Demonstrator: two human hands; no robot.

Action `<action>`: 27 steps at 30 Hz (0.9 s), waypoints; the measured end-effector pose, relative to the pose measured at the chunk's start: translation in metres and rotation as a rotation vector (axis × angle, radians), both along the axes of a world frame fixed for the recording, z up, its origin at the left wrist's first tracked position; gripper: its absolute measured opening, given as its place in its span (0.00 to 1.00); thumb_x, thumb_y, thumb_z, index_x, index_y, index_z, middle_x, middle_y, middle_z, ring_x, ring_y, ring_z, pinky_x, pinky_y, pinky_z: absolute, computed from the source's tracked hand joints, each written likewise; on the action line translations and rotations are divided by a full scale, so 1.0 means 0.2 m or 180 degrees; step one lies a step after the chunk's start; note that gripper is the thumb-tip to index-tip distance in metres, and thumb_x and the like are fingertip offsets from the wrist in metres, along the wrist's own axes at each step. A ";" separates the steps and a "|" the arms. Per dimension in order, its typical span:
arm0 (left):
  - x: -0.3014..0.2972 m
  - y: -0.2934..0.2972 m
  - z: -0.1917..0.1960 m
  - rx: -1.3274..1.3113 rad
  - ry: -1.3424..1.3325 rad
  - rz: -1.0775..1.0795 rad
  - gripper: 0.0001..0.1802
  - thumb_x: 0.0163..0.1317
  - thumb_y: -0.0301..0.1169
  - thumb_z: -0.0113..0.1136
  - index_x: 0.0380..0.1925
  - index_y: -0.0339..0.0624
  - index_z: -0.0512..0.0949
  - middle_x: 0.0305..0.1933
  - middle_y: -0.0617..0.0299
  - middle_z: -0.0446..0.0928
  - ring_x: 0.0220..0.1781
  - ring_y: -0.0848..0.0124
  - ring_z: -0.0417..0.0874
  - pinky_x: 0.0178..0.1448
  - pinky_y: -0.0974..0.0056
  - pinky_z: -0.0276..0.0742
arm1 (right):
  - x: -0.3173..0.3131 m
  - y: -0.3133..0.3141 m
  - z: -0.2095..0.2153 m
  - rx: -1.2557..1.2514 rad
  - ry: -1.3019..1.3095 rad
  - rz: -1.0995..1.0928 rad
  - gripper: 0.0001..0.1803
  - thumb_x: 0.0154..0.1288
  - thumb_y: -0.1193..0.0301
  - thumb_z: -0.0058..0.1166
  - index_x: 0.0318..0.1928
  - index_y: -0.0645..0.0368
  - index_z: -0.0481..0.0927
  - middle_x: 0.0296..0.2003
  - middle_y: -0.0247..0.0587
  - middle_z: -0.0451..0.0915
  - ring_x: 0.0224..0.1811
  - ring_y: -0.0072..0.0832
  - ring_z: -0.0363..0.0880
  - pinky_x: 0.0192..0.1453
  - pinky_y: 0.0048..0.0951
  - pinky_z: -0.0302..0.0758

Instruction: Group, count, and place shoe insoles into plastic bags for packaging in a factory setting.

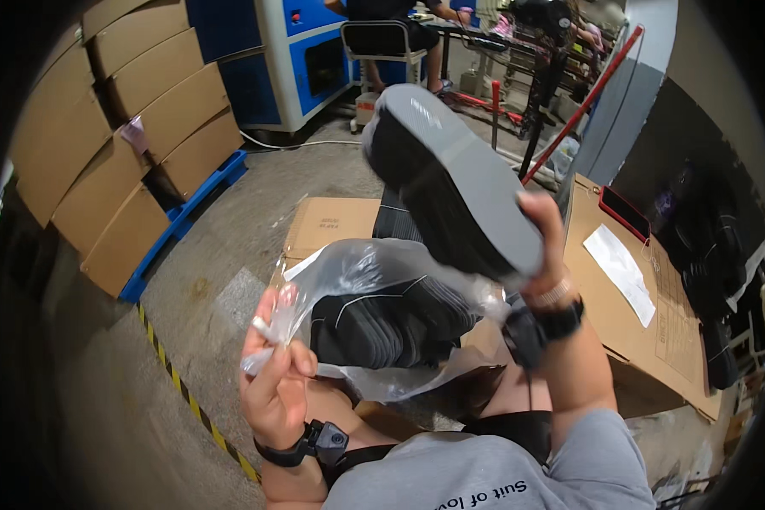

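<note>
My right hand (pixel 546 242) grips one end of a thick stack of insoles (pixel 472 174), raised and tilted, its top face grey and its sides black. A clear plastic bag (pixel 353 265) hangs between my hands with its mouth spread wide. The fingers of my left hand (pixel 279 374) pinch the bag's edge. Near my right wrist, the bag's other side is bunched up. Several bundles of black insoles (pixel 365 331), tied with thin white bands, show within the bag's mouth; I cannot tell whether they lie in the bag or behind it.
Beyond the bag is a cardboard box (pixel 336 219). A carton (pixel 629 340) at right bears a phone (pixel 625 212) and white paper (pixel 619 272). Cartons (pixel 136 110) stand on a blue pallet (pixel 183 221) at left. Farther back, a person sits on a chair (pixel 381 42) beside a blue-white machine (pixel 314 68).
</note>
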State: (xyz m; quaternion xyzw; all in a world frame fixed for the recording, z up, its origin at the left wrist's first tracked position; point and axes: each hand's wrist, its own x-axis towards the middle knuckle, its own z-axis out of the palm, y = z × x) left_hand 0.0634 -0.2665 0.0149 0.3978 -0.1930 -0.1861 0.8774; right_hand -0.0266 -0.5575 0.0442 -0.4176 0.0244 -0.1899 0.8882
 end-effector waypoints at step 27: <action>-0.11 -0.10 0.04 -0.0210 -0.0034 -0.0471 0.30 0.61 0.23 0.47 0.62 0.28 0.52 0.54 0.55 0.68 0.34 0.75 0.74 0.40 0.72 0.69 | 0.16 0.71 -0.10 -0.7174 -0.0309 -0.0952 0.25 0.45 0.55 0.53 0.40 0.60 0.76 0.45 0.53 0.67 0.50 0.47 0.62 0.50 0.49 0.58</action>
